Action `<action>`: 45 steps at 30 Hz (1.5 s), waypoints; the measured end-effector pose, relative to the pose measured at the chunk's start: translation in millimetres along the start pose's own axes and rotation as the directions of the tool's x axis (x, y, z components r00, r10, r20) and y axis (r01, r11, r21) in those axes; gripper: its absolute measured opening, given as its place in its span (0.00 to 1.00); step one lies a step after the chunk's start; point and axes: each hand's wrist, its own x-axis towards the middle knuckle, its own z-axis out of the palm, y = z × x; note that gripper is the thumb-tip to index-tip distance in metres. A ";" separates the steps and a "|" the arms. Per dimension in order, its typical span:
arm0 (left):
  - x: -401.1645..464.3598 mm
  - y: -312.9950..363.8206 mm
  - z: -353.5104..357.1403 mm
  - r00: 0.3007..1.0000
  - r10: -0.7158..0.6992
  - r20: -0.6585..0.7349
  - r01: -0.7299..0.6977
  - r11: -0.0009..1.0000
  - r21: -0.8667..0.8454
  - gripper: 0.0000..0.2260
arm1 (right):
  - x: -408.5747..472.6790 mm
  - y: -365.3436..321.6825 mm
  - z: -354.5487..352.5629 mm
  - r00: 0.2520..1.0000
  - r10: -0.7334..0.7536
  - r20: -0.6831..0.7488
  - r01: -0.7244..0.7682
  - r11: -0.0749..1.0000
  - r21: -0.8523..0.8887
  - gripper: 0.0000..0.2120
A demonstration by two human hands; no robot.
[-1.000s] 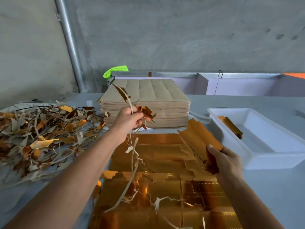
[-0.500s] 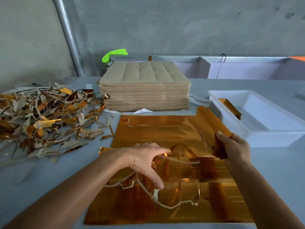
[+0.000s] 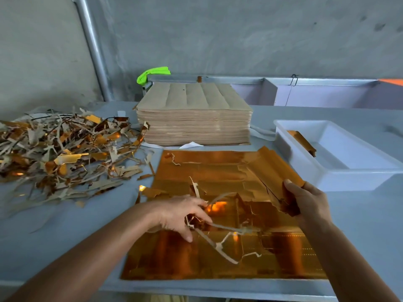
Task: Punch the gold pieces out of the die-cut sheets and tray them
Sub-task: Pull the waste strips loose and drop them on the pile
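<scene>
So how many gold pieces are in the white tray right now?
1: a single gold piece leans against the near-left inner wall of the white tray. The front wall may hide others.

No legible text, labels or numbers anywhere.

I see my left hand (image 3: 183,216) low over the middle of the tabletop, palm down, forearm reaching in from the near left corner; its fingers curl and seem to pinch a thin waste strip (image 3: 218,226), though the grip is partly hidden. My right hand (image 3: 307,201) is raised nearer the right edge, thumb on top, gripping a gold piece (image 3: 281,171).
</scene>
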 end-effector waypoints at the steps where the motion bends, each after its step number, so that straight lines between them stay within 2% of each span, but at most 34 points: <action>1: 1.6 -3.2 -0.1 0.994 0.001 -0.105 -0.007 0.998 -0.056 0.21 | -0.4 -0.3 1.2 1.000 0.000 -0.005 0.000 1.000 -0.007 0.04; 3: 4.9 -10.4 -3.7 0.961 -0.039 -0.275 0.002 0.991 -0.133 0.10 | -0.5 -0.1 3.3 1.000 0.021 -0.023 -0.021 1.000 -0.009 0.05; 5: 8.4 -19.0 -13.9 0.900 -0.096 -0.426 -0.010 0.970 -0.241 0.08 | 1.1 -1.4 3.9 0.998 0.049 -0.038 -0.048 0.999 0.017 0.05; 7: 9.4 -29.3 -31.0 0.786 -0.235 -0.572 -0.062 0.890 -0.451 0.10 | 4.9 -2.8 2.1 0.996 0.064 -0.061 -0.063 0.998 0.030 0.06; 8: 9.4 -35.1 -40.0 0.711 -0.335 -0.618 -0.113 0.814 -0.570 0.09 | 6.6 -2.7 0.8 0.995 0.066 -0.072 -0.065 0.998 0.022 0.06; 9: 9.3 -41.6 -49.5 0.643 -0.431 -0.633 -0.181 0.718 -0.672 0.09 | 7.7 -2.1 0.0 0.995 0.067 -0.075 -0.066 0.998 0.017 0.06; 11: 9.1 -53.1 -68.4 0.553 -0.564 -0.613 -0.318 0.538 -0.781 0.08 | 8.8 -0.5 0.3 0.995 0.075 -0.066 -0.075 0.997 0.011 0.06; 15: 9.4 -63.3 -95.4 0.429 -0.733 -0.528 -0.493 0.300 -0.817 0.08 | 8.7 3.9 6.5 0.994 0.093 -0.064 -0.094 0.996 -0.002 0.08; 18: 16.7 -65.0 -100.0 0.431 -0.780 -0.453 -0.531 0.187 -0.826 0.07 | 8.1 3.4 14.5 0.993 0.112 -0.040 -0.112 0.994 0.010 0.07; 22: 29.4 -66.7 -96.2 0.468 -0.825 -0.317 -0.599 -0.033 -0.800 0.08 | 7.6 1.5 27.8 0.989 0.150 0.002 -0.150 0.988 -0.022 0.09; 26: 24.4 -84.4 -104.9 0.479 -0.855 -0.200 -0.695 -0.230 -0.682 0.05 | 7.3 -4.8 43.2 0.984 0.177 0.030 -0.176 0.984 -0.035 0.08; 28: 16.6 -100.4 -116.5 0.460 -0.874 -0.157 -0.742 -0.282 -0.608 0.05 | 8.0 -7.7 49.2 0.984 0.173 0.043 -0.171 0.984 -0.049 0.08; 29: 13.1 -106.5 -121.9 0.436 -0.885 -0.161 -0.744 -0.254 -0.618 0.06 | 8.0 -8.6 52.1 0.985 0.166 0.054 -0.163 0.985 -0.059 0.09; 30: 11.4 -110.0 -125.2 0.400 -0.897 -0.187 -0.720 -0.181 -0.670 0.07 | 8.1 -8.5 54.8 0.984 0.163 0.072 -0.159 0.985 -0.063 0.09; 32: 14.2 -107.8 -123.0 0.328 -0.895 -0.302 -0.591 0.055 -0.805 0.08 | 7.7 -5.6 59.6 0.980 0.167 0.108 -0.162 0.985 -0.056 0.08; 34: 23.6 -98.2 -105.0 0.333 -0.835 -0.438 -0.370 0.311 -0.875 0.08 | 7.0 0.0 62.8 0.978 0.172 0.115 -0.168 0.985 -0.045 0.07; 35: 29.1 -93.2 -92.6 0.381 -0.781 -0.495 -0.245 0.431 -0.868 0.07 | 7.1 2.6 63.9 0.979 0.171 0.112 -0.167 0.985 -0.041 0.07; 37: 40.2 -85.5 -67.7 0.564 -0.629 -0.535 -0.022 0.636 -0.771 0.05 | 6.8 5.5 64.2 0.980 0.167 0.105 -0.164 0.986 -0.039 0.06; 38: 44.2 -82.6 -57.2 0.666 -0.548 -0.506 0.074 0.724 -0.686 0.04 | 6.6 5.9 63.9 0.981 0.167 0.100 -0.164 0.986 -0.037 0.06; 39: 47.0 -81.8 -48.3 0.749 -0.483 -0.453 0.169 0.801 -0.575 0.11 | 6.5 5.9 63.5 0.981 0.166 0.095 -0.164 0.986 -0.033 0.06; 40: 49.6 -82.1 -41.0 0.802 -0.447 -0.397 0.250 0.854 -0.456 0.20 | 6.6 5.6 62.8 0.982 0.164 0.097 -0.161 0.986 -0.032 0.06; 41: 51.7 -82.4 -35.8 0.821 -0.442 -0.361 0.315 0.879 -0.358 0.28 | 6.6 5.2 62.2 0.981 0.163 0.104 -0.160 0.986 -0.035 0.06; 42: 53.7 -82.9 -31.4 0.816 -0.448 -0.367 0.351 0.886 -0.302 0.31 | 6.3 4.5 61.6 0.980 0.166 0.114 -0.163 0.986 -0.038 0.07; 43: 55.7 -83.7 -28.4 0.793 -0.452 -0.409 0.356 0.888 -0.291 0.29 | 5.9 3.8 61.0 0.978 0.168 0.122 -0.165 0.986 -0.038 0.07; 45: 58.8 -86.6 -26.4 0.717 -0.467 -0.517 0.330 0.881 -0.339 0.17 | 4.6 2.1 59.6 0.978 0.166 0.125 -0.162 0.986 -0.039 0.06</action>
